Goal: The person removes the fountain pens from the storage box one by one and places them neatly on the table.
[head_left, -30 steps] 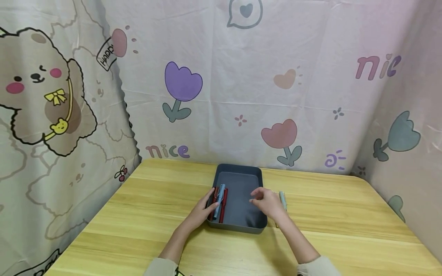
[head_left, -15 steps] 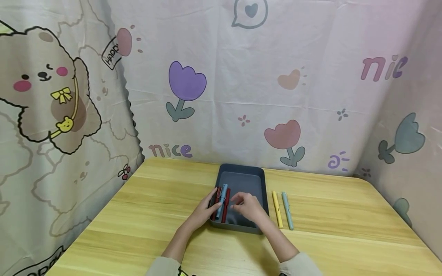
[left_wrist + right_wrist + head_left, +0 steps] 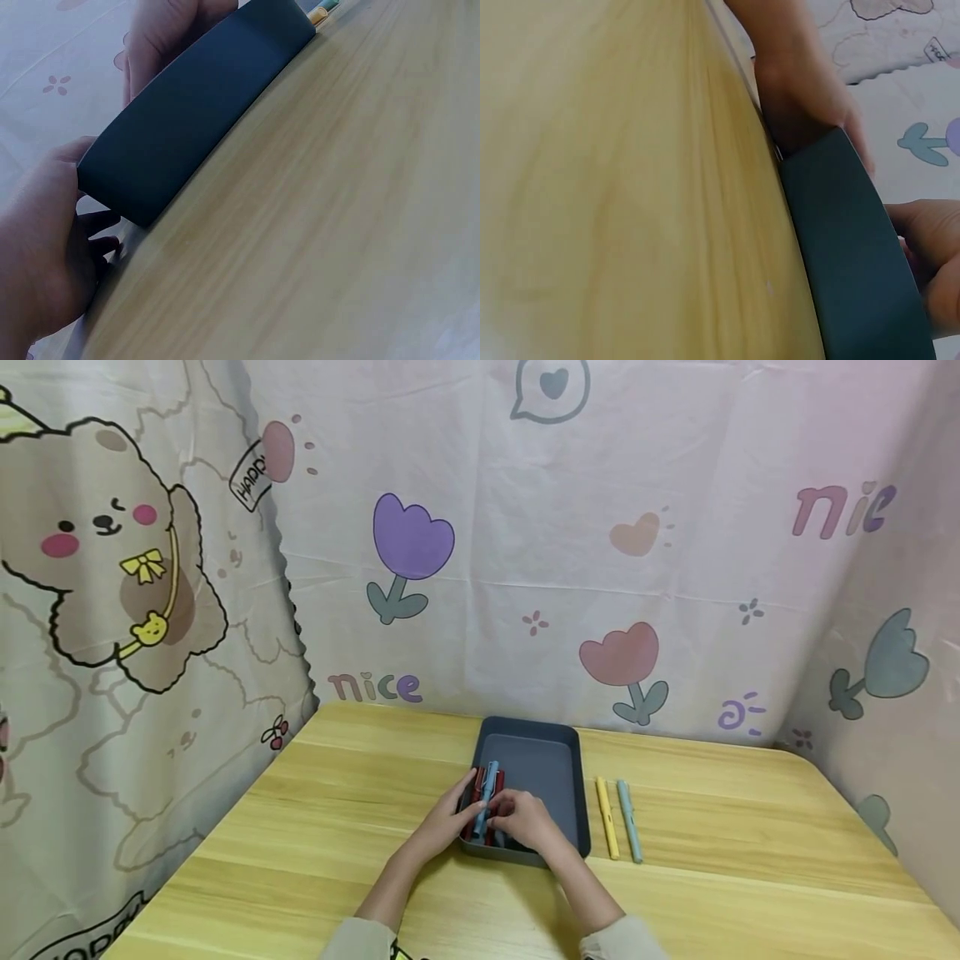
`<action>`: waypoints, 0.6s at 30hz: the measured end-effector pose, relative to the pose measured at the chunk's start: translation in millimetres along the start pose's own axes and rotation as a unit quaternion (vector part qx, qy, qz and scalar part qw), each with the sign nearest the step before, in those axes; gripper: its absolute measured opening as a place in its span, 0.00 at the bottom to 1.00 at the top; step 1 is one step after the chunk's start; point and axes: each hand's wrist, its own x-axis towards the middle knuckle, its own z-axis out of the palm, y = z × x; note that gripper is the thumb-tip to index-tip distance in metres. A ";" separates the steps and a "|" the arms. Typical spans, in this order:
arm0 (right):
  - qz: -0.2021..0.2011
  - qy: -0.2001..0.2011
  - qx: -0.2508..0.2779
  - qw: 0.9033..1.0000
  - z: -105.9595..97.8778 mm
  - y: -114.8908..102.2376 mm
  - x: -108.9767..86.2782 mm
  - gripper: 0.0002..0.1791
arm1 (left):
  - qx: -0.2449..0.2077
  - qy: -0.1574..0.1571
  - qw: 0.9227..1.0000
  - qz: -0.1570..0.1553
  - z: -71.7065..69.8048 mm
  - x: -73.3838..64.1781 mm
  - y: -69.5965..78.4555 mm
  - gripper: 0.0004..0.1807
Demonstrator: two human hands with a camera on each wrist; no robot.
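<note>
A dark grey rectangular tray sits on the wooden table. Along its left side, inside, lie a light blue pen and dark red pens with metal clips. My left hand grips the tray's left wall, thumb over the rim beside the blue pen; the left wrist view shows its fingers curled outside the wall. Over the tray, my right hand has bent fingers, with its fingertips right at the blue pen and the red one beside it. I cannot tell whether they pinch a pen. The tray wall partly hides this hand in the right wrist view.
To the right of the tray, a yellow pen and a pale teal pen lie side by side on the table. A printed cloth hangs along the back and both sides.
My right hand has moved left across the tray, from its right side to the pens, uncovering the yellow and teal pens. The left hand stays at the tray's left wall. The view has shifted slightly.
</note>
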 end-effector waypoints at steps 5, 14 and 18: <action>0.016 -0.006 0.005 1.000 1.3 2.4 -0.4 0.10 | 0.009 0.003 1.000 -0.001 3.8 8.1 -21.9 0.33; 0.039 -0.003 0.034 0.999 3.0 8.7 -0.7 0.08 | 0.007 0.000 1.000 -0.009 5.5 11.4 -32.1 0.34; 0.042 0.006 0.027 0.999 4.8 10.3 0.8 0.09 | 0.007 0.002 1.000 -0.004 4.2 11.6 -32.1 0.34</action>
